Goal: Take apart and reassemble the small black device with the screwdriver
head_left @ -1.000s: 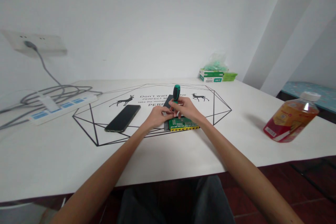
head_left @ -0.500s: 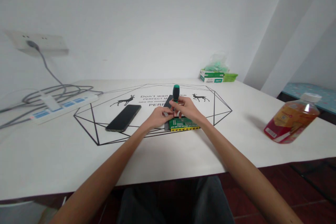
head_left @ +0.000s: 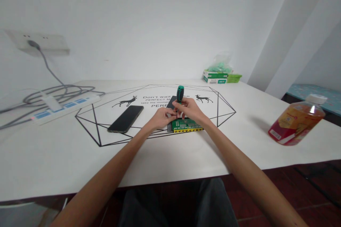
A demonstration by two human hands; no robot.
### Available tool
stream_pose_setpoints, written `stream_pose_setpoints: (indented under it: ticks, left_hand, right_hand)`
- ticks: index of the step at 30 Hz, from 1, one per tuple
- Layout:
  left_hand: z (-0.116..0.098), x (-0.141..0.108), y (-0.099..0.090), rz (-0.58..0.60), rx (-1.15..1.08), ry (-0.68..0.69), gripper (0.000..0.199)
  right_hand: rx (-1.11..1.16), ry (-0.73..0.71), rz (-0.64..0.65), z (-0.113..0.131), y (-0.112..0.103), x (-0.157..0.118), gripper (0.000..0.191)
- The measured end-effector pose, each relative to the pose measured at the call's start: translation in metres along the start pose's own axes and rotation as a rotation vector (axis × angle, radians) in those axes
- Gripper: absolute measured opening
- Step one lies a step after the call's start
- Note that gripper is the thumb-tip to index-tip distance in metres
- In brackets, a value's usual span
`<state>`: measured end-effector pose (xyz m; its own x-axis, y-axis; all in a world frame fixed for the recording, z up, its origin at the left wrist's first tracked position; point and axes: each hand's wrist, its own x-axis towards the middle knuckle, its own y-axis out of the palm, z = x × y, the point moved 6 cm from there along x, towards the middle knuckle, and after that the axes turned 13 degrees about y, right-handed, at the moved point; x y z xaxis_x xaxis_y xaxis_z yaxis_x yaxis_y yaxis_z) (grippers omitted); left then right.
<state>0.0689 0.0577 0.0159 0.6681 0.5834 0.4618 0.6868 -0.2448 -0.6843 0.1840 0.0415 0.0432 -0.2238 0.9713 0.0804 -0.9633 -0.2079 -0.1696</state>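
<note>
My right hand (head_left: pixel 190 110) grips a screwdriver (head_left: pixel 180 93) with a black and green handle, held nearly upright, its shaft pointing down at a green circuit board (head_left: pixel 183 124). A row of yellow terminals (head_left: pixel 188 131) runs along the board's near edge. At the board's far left, my left hand (head_left: pixel 161 117) has thumb and fingers pinched together beside the screwdriver's tip. What those fingers hold, if anything, is too small to tell. Under and behind the board shows a dark grey panel (head_left: pixel 172 101), partly covered by both hands.
A black smartphone (head_left: pixel 126 118) lies left of my hands. Farther left are a white power strip (head_left: pixel 66 108) and coiled grey cables (head_left: pixel 39 94). A bottle of amber drink (head_left: pixel 295 120) stands at the right. Green and white boxes (head_left: pixel 215 77) with a plastic bag sit by the wall.
The screwdriver's handle has tilted slightly to the right. Both hands stay in nearly the same place over the circuit board.
</note>
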Motion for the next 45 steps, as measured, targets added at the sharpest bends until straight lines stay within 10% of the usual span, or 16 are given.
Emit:
stream_pose_setpoints:
  ticks: [45]
  left_hand:
    - [0.0036, -0.0029, -0.0033, -0.078, -0.003, -0.056, 0.020]
  right_hand:
    - [-0.017, 0.007, 0.000, 0.0001, -0.0001, -0.0005, 0.025]
